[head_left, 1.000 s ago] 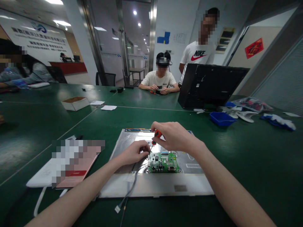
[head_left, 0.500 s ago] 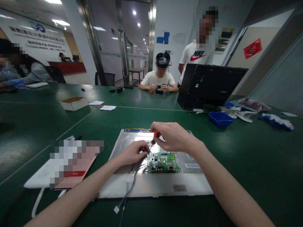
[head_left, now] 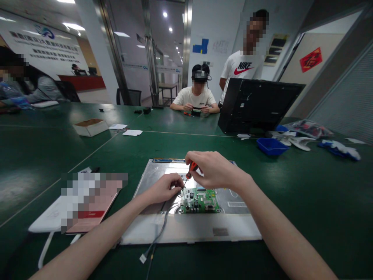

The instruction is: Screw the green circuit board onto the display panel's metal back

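Observation:
A screwdriver point(head_left: 192, 166) with an orange and black handle is gripped by my right hand point(head_left: 214, 169), fingers wrapped round it from above. Its shaft slants down to the upper left corner of a green circuit board point(head_left: 201, 201). There the bent fingers of my left hand point(head_left: 168, 187) close together beside the tip; whatever they pinch is hidden. The board lies on a silver metal display panel point(head_left: 192, 231) flat on the table. A dark cable point(head_left: 165, 223) with a white plug point(head_left: 143, 258) runs off the panel's front edge.
Left of the panel lie a pink phone-like slab point(head_left: 96, 210) and a white device point(head_left: 46, 217) with white cables. Farther off are an open box point(head_left: 91, 128), a blue tray point(head_left: 272, 146), gloves point(head_left: 339, 149) and a black monitor point(head_left: 259, 107). A co-worker point(head_left: 198, 95) sits opposite; another person stands behind.
The screwdriver handle looks slightly turned in my right hand. My left hand stays put at the board's corner. The seated co-worker's dark object has tilted.

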{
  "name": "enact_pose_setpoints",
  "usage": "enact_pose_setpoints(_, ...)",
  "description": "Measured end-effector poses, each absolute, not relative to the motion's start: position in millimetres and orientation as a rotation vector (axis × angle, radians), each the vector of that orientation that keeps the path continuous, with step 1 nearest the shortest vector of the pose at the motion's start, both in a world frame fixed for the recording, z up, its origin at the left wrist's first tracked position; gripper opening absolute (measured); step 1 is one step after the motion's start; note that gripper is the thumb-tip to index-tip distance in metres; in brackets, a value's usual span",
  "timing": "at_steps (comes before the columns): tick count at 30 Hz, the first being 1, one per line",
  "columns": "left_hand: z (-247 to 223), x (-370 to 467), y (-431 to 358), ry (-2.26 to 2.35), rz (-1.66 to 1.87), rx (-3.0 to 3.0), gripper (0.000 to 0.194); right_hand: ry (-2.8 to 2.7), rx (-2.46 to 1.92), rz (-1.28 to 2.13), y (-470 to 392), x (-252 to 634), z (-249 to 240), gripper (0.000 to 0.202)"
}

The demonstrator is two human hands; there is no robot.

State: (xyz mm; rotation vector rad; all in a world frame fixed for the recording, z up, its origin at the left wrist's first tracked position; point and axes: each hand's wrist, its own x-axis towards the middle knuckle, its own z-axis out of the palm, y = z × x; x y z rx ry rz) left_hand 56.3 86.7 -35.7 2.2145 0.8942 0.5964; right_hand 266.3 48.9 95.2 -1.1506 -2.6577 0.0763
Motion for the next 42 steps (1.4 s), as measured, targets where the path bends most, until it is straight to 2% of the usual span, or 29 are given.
enact_pose_setpoints(17, -37.5, 56.2, 87.8, 0.88, 0.599, 2.23, 0.011, -2.649, -1.255, -0.032, 53.7, 262.4, 91.8, 0.013)
enact_pose_setpoints(30, -37.3, 55.7, 87.0, 0.886, 0.599, 2.241, 0.014, -2.666, -1.109, 0.073, 51.6, 266.4, 93.1, 0.02)
enact_pose_setpoints(42, -36.7, 56.3, 86.2, 0.876, 0.619, 2.225, 0.014, -2.639, -1.217, -0.006, 52.4, 262.2, 92.2, 0.012)
